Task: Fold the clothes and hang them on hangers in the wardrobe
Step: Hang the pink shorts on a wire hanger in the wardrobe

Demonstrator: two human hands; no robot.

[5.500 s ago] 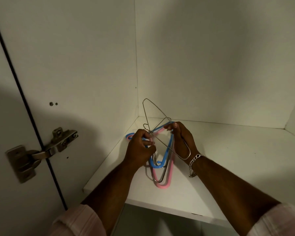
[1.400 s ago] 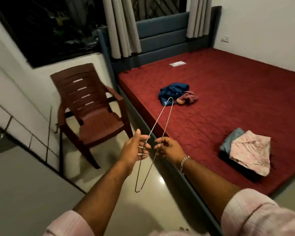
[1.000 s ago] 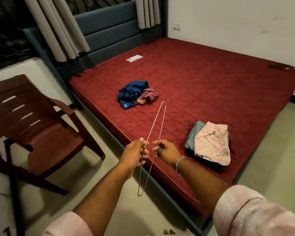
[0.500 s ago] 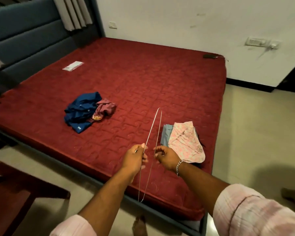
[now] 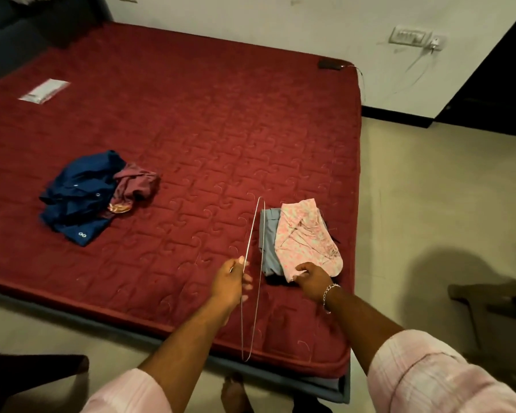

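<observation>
**Right hand leaves the hanger and takes the top garment**

Half a second ago we held the wire hanger (image 5: 252, 272) in both hands; now only our left hand (image 5: 230, 286) keeps it, fingers (image 5: 242, 260) curled and pinching one wire side, the frame seen edge-on above the near edge of the bed (image 5: 209, 120). Our right hand (image 5: 312, 278) has crossed to the folded stack, where its fingers pinch the near edge of the pink floral garment (image 5: 306, 236). That piece lies on top of a grey-blue folded one (image 5: 267, 234), with something dark beneath that we cannot make out. We judge the fetching of the hanger done and the threading of this garment to be the step now starting.

The stack sits just right of the hanger, near the bed's right edge and close to its near corner, so a careless pull could drag the lower pieces off onto the floor (image 5: 429, 189). Left of the hanger the mattress is bare up to the unfolded blue and maroon heap (image 5: 93, 198), well apart. That stretch gives us room to lay the garment flat. A phone (image 5: 329, 65) lies at the bed's far right corner, out of our way.
</observation>
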